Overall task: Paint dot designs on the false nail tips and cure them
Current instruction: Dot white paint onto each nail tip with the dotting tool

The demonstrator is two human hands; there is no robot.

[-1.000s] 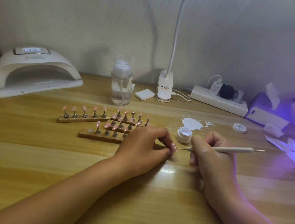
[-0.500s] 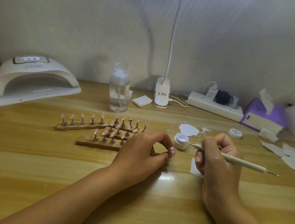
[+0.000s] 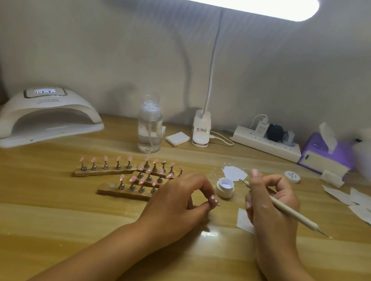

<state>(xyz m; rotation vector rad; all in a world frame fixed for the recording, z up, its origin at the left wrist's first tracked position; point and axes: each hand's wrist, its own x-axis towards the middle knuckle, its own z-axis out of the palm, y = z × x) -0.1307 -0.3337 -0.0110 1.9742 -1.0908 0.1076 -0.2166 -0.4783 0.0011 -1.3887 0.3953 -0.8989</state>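
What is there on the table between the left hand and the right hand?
In the head view, an open white jar stands between the left hand, pinching a nail tip, and the right hand, holding a dotting tool.

Space between left hand (image 3: pixel 175 204) and curing lamp (image 3: pixel 48 120) is being taken up by nail-tip racks (image 3: pixel 120 172). Gap between hands is being narrowed by gel pot (image 3: pixel 224 189). Right side is being cluttered by paper scraps (image 3: pixel 357 202). Near-left tabletop (image 3: pixel 52 218) is being left passable.
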